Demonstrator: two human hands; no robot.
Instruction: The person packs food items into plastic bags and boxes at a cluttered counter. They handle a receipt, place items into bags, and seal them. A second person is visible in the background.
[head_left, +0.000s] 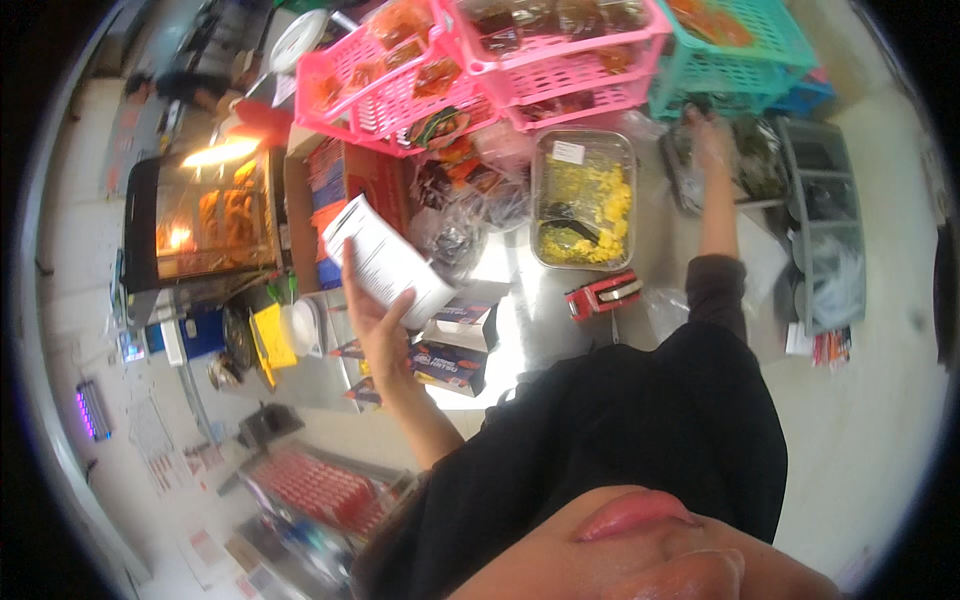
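My left hand (381, 330) holds a printed white paper slip (386, 262), thumb over its lower edge and fingers behind. The slip bears lines of writing. At the right, my right hand (711, 146), blurred and apparently in a thin transparent glove, reaches over a tray of dark green leaves (757, 161). Whether its fingers grip anything is hidden by blur. Between my hands lies a lidded transparent tray (551, 195) of yellow, crumbly food with a black utensil. Just below it sits a red tape dispenser (604, 295).
Pink baskets (562, 79) and a green basket (739, 64) hold bagged food along the back. Dark printed cartons (450, 364) stand by my left forearm. A lit food warmer (214, 217) is far left; a grey compartment organiser (829, 225) borders the right. Another person (191, 90) bends at upper left.
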